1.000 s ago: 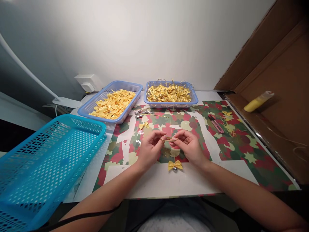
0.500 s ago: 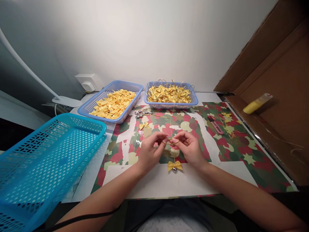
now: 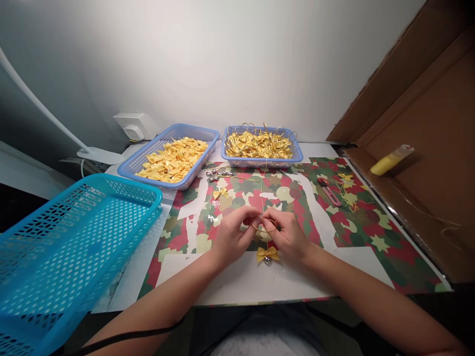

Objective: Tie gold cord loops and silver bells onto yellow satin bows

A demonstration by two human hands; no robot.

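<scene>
My left hand (image 3: pixel 234 233) and my right hand (image 3: pixel 288 231) meet at the middle of the table, fingertips pinched on a thin gold cord (image 3: pixel 264 230) that bends into a loop between them. One length of the cord runs away from me toward the right blue basket. Another drops from my fingers to a yellow bow (image 3: pixel 267 254) with a small silver bell (image 3: pixel 267 260) at its centre, lying on a white strip near the table edge. Where exactly the cord crosses is hidden by my fingertips.
A blue basket (image 3: pixel 129 170) holds yellow bows; a second blue basket (image 3: pixel 260 162) holds bows with gold cords. Beside them stand a turquoise basket (image 3: pixel 161 198), silver bells (image 3: pixel 219 174), a single bow (image 3: pixel 220 193), a pink cutter (image 3: pixel 330 194), and a cardboard wall (image 3: pixel 426 99) with a yellow tube (image 3: pixel 389 162).
My hands have drawn closer together, the fingertips now touching. The cord loop between them hangs slightly lower. The bow with the bell stays in place on the table.
</scene>
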